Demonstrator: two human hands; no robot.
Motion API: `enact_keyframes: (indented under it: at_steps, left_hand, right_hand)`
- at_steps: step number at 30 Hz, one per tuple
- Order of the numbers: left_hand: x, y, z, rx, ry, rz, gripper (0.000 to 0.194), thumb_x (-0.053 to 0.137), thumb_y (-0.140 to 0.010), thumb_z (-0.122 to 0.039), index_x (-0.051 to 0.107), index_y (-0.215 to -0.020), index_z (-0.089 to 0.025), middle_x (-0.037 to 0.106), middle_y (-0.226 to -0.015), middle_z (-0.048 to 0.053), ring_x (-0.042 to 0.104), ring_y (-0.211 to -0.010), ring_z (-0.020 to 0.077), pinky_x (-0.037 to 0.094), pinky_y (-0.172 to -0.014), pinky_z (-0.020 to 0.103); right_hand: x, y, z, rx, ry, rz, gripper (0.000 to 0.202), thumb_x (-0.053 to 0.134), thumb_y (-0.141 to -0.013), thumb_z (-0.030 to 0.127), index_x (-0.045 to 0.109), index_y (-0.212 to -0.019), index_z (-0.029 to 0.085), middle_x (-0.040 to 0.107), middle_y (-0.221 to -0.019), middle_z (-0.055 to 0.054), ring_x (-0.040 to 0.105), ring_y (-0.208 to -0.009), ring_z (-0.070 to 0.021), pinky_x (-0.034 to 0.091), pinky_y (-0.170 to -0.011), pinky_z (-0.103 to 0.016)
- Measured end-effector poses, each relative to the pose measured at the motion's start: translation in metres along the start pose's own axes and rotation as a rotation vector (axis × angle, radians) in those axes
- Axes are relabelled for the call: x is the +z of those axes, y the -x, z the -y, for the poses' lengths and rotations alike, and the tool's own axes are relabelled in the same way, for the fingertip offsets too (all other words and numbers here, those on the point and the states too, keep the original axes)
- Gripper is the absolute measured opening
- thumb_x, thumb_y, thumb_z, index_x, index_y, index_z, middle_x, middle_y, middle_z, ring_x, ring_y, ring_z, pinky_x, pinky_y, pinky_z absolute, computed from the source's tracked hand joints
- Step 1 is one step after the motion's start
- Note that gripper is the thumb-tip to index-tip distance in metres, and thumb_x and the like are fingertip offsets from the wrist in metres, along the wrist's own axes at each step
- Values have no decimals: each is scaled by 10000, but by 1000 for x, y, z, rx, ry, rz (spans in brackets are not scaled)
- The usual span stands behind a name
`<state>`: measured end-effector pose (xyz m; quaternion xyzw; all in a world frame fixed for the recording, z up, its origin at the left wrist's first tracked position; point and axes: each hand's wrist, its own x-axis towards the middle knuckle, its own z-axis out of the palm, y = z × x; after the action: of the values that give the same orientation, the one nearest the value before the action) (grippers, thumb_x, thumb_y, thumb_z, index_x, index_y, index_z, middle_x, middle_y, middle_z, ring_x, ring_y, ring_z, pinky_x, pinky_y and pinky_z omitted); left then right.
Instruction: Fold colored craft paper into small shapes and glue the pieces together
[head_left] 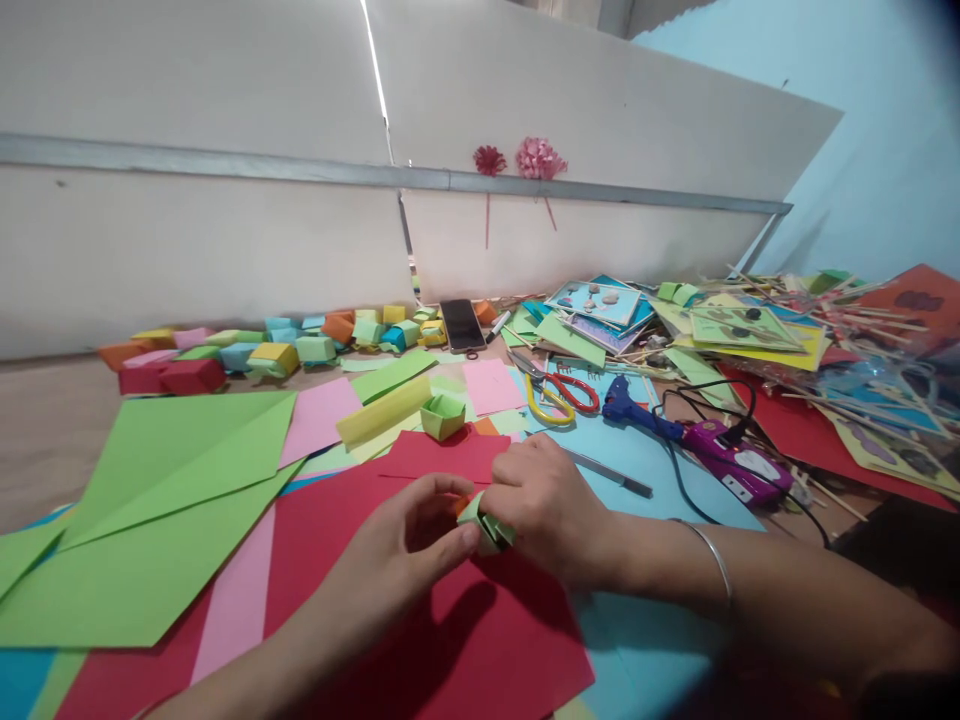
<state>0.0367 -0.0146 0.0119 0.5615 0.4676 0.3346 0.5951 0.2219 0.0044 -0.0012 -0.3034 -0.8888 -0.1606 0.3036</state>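
Red paper sheet (525, 640) lay lower centre; above it, just below frame centre, left hand (390, 545) held a small folded light-green paper piece (489, 536) between thumb and fingers, right hand (551, 505) closed on its right side, fingers curled. Piece was probably light, crushable, best gripped lightly at folded edges.

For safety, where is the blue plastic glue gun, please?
In the head view, the glue gun lies right of centre, between a red scissor handle and the purple power strip.
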Motion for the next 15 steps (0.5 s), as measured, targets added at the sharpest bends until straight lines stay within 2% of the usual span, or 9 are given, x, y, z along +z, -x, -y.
enact_keyframes:
  at_steps: [3,6,9,11,15]
  left_hand:
    - [-1,1,1,40,-64,-31,352,790,-678,-403,687,-916,-164,717,-942,126,654,-912,317,510,-790,402]
    - [-3,3,4,70,-47,-72,454,827,-651,-314,695,-1064,-179,699,-1124,158,631,-1043,358,510,-839,409]
    - [-3,3,7,135,-29,-52,548,830,-662,-234,663,-1182,-201,657,-1257,156,593,-1148,356,492,-916,396]
    - [0,4,8,169,-16,-5,482,795,-706,-198,665,-1171,-197,689,-1196,143,622,-1108,325,497,-920,382]
    - [3,2,9,132,55,99,259,734,-762,-188,700,-1019,-177,739,-847,89,696,-775,254,557,-718,347]
  right_hand:
    - [-2,0,0,17,-24,62,256,605,-866,238,579,-618,175,495,-609,20,327,-605,-136,165,-611,-303]
    - [-4,-1,1,-5,-59,104,230,566,-875,209,580,-647,176,536,-622,12,341,-593,-136,168,-602,-307]
    - [-6,-4,4,-31,-71,169,159,553,-869,229,574,-727,162,584,-655,-9,382,-590,-142,199,-592,-306]
    - [-7,-6,6,-23,-79,233,125,558,-863,249,566,-786,151,608,-676,-19,415,-589,-146,225,-584,-305]
    - [-17,-12,9,-3,-126,356,83,582,-859,226,565,-871,145,659,-749,-25,499,-618,-148,273,-571,-295]
